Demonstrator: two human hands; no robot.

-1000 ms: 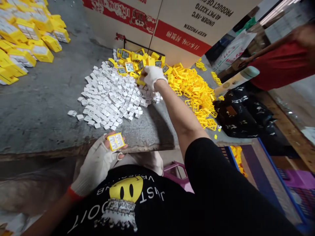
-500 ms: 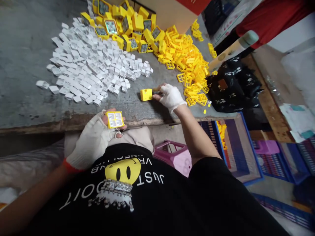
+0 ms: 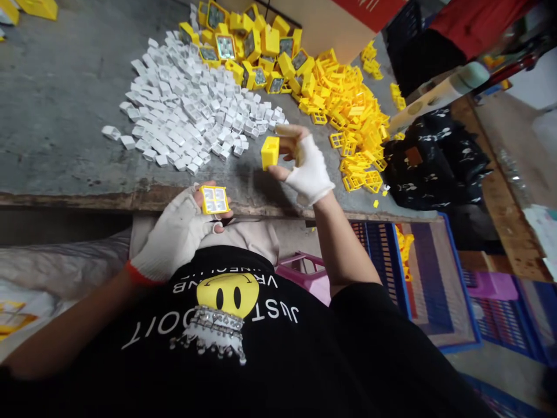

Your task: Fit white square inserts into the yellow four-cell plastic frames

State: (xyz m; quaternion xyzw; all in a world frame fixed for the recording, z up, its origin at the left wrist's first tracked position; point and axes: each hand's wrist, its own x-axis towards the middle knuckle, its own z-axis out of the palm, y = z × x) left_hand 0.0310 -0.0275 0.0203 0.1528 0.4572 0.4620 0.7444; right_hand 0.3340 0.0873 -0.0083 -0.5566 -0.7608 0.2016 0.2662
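One yellow block (image 3: 270, 153), in right fingers (image 3: 296, 133), brought away from block heap (image 3: 270, 42)

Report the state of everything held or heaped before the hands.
Flat yellow square with four white cells: held, cells showing.
White-gloved left hand: supporting it.
Yellow plastic block: held.
White-gloved right hand: gripping it.
Small white plastic pieces: heaped loosely.
Yellow plastic lattice frames: heaped loosely.
Chunky yellow plastic boxes: piled, facing various ways.

A bottle (image 3: 439, 100) and black bag (image 3: 435, 165) sit by the bench's (image 3: 65, 104) right edge — a blue basket (image 3: 463, 280) below its near-right corner.
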